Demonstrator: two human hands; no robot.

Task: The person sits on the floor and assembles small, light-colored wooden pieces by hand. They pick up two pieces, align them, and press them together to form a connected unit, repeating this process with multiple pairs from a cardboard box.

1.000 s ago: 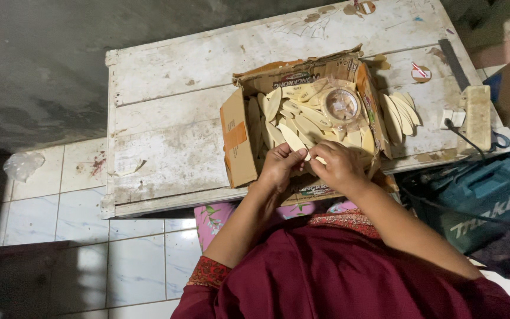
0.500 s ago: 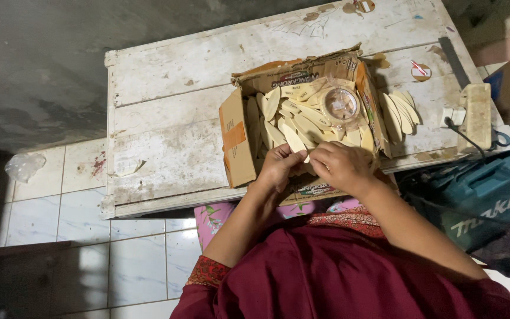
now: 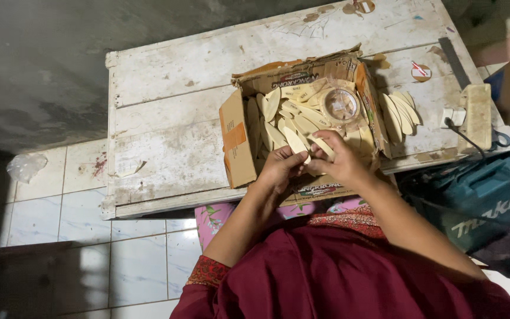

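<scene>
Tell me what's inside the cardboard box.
The cardboard box holds pale oval wooden pieces and a round clear lid. Both hands cover its near part; the bottom is hidden.

Probably a home workshop (dim): worn workbench (image 3: 166,142), power-tool case (image 3: 479,195), tiled floor (image 3: 78,236).

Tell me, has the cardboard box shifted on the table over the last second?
No. The cardboard box sits in the same spot against the worn white table, with its near flap at the table's front edge as before. Only the hands fidget over it.
</scene>
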